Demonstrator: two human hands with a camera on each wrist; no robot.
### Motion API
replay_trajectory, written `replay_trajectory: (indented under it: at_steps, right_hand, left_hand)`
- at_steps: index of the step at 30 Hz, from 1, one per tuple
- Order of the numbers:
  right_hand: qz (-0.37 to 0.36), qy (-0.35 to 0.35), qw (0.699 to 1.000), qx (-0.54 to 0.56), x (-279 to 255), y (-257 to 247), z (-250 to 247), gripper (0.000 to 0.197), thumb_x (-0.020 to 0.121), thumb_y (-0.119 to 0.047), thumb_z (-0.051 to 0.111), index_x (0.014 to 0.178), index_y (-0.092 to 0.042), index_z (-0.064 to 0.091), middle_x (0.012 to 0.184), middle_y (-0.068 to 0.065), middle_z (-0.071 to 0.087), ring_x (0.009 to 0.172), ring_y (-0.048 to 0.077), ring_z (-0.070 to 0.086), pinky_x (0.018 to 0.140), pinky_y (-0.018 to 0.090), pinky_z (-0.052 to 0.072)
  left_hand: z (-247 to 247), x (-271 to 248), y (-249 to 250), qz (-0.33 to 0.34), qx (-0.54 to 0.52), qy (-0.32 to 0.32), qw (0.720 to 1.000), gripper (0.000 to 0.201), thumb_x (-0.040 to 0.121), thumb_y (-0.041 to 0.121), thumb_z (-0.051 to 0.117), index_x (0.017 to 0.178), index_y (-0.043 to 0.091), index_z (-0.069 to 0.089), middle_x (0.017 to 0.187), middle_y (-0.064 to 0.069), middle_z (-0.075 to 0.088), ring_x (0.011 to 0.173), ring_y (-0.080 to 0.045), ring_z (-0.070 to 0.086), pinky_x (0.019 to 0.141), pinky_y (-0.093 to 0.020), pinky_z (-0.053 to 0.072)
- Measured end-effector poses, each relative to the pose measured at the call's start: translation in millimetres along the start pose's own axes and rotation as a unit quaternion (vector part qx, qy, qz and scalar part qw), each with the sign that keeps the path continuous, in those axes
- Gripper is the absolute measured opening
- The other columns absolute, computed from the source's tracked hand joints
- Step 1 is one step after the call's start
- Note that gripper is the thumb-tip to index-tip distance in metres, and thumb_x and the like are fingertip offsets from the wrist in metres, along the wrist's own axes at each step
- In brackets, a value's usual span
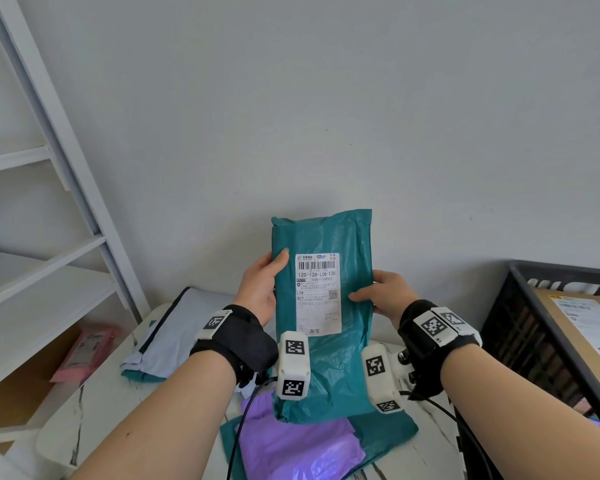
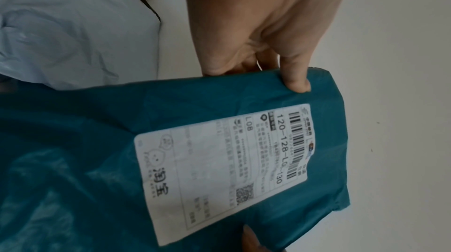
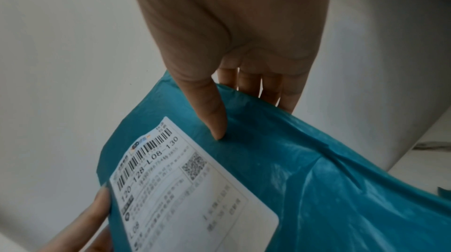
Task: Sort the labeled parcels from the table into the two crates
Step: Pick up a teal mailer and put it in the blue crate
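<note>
Both hands, left hand and right hand, grasp a teal parcel upright above the counter, its label facing the sorter, apparently for reading.

Wall close ahead; shelf left, black crate right.

Head view is bright and even, soft daylight across the pale wall, no hard shadows. Wide-angle bending shows at the left, where the shelf frame leans and curves. Both wrist views run dimmer and grainier. The shipping label reads sharp at the barcode, smeared lower down; the teal parcel carries a soft sheen on its creases.
</note>
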State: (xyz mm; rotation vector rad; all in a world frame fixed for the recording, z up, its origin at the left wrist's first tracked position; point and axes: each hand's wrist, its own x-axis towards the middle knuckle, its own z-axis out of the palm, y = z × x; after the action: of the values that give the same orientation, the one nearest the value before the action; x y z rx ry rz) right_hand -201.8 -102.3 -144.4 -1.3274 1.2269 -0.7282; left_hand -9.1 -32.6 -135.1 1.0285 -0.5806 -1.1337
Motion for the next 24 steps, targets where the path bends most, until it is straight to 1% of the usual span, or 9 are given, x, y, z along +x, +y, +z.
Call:
replay_trajectory:
  at_steps: [3, 7, 12, 16, 21, 24]
  right_hand:
    - [-0.002, 0.002, 1.000, 0.004, 0, 1, -3, 0.032, 0.076, 0.013, 0.068, 0.103, -0.004, 0.067, 0.106, 0.015, 0.070, 0.099, 0.033, 0.067, 0.089, 0.041, 0.055]
    - [0.000, 0.000, 1.000, 0.010, 0, 2, -6, 0.031, 0.076, 0.014, 0.068, 0.099, -0.008, 0.066, 0.107, 0.015, 0.069, 0.099, 0.032, 0.066, 0.086, 0.039, 0.055]
    - [-0.001, 0.004, 1.000, 0.015, 1, 4, -10, 0.031, 0.075, 0.014, 0.068, 0.097, -0.008, 0.066, 0.107, 0.016, 0.070, 0.099, 0.033, 0.066, 0.088, 0.040, 0.055]
    - [-0.002, 0.006, 1.000, 0.013, 2, 6, -11, 0.031, 0.075, 0.014, 0.069, 0.097, -0.008, 0.067, 0.107, 0.016, 0.070, 0.100, 0.033, 0.066, 0.091, 0.043, 0.054]
    - [-0.002, 0.004, 1.000, 0.012, 2, 8, -12, 0.030, 0.075, 0.013, 0.069, 0.095, -0.009, 0.067, 0.106, 0.015, 0.070, 0.099, 0.032, 0.067, 0.091, 0.043, 0.054]
    - [-0.002, 0.002, 1.000, 0.014, 0, 9, -13, 0.032, 0.075, 0.012, 0.069, 0.099, -0.008, 0.067, 0.105, 0.014, 0.070, 0.098, 0.032, 0.067, 0.091, 0.043, 0.054]
  left_hand:
    - [2, 0, -1, 0.000, -0.001, -0.002, 1.000, 0.030, 0.094, 0.020, 0.060, 0.122, 0.010, 0.062, 0.105, -0.005, 0.072, 0.084, -0.014, 0.068, 0.066, -0.025, 0.055]
    - [5, 0, -3, 0.001, -0.002, -0.008, 1.000, 0.026, 0.094, 0.019, 0.060, 0.118, 0.011, 0.063, 0.102, -0.004, 0.072, 0.083, -0.013, 0.068, 0.066, -0.025, 0.055]
    - [9, -2, -4, -0.001, -0.001, -0.008, 1.000, 0.020, 0.094, 0.019, 0.060, 0.113, 0.014, 0.065, 0.099, -0.003, 0.072, 0.083, -0.014, 0.068, 0.068, -0.026, 0.054]
    - [11, -3, -4, -0.002, 0.002, -0.006, 1.000, 0.020, 0.093, 0.019, 0.060, 0.112, 0.013, 0.065, 0.098, -0.003, 0.073, 0.082, -0.013, 0.068, 0.066, -0.026, 0.055]
    - [11, -5, -4, -0.005, -0.001, -0.002, 1.000, 0.022, 0.093, 0.019, 0.061, 0.113, 0.012, 0.065, 0.098, -0.004, 0.073, 0.081, -0.014, 0.068, 0.065, -0.025, 0.056]
    - [11, -7, -4, -0.005, -0.002, -0.005, 1.000, 0.024, 0.093, 0.020, 0.061, 0.115, 0.013, 0.065, 0.099, -0.003, 0.073, 0.081, -0.013, 0.069, 0.065, -0.026, 0.056]
